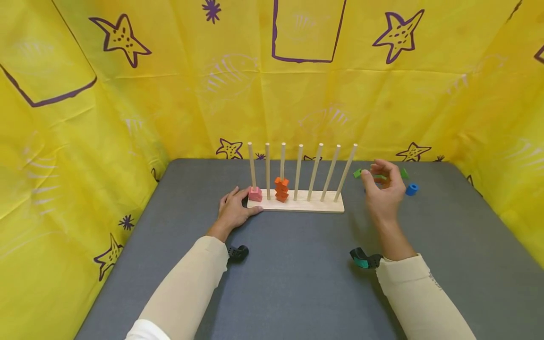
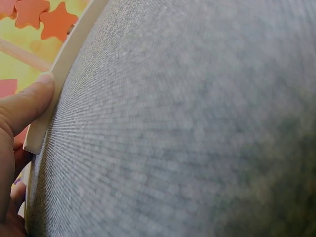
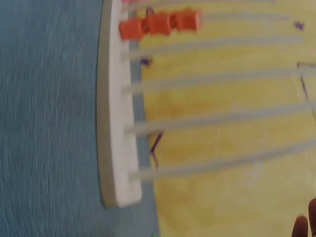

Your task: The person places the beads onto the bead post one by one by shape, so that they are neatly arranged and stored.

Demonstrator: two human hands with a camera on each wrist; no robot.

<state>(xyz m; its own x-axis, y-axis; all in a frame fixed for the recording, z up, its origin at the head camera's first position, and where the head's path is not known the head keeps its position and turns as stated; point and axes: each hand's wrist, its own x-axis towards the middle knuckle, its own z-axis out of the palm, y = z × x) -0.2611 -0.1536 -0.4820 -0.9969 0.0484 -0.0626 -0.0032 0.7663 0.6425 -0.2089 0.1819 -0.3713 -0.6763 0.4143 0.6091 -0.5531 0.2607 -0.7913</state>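
A wooden base carries several upright pegs. Pink pieces sit on its leftmost peg, and orange star-shaped pieces are stacked on the third. The left hand grips the base's left end, thumb along the front edge. Right of the base, the right hand hovers with curved fingers, thumb apart from them, and no piece visible between them. Only fingertips of the right hand show in the right wrist view.
Green pieces and a blue piece lie around the right hand, which partly covers others. A grey table stands before a yellow patterned cloth. Dark straps with cameras sit at both wrists.
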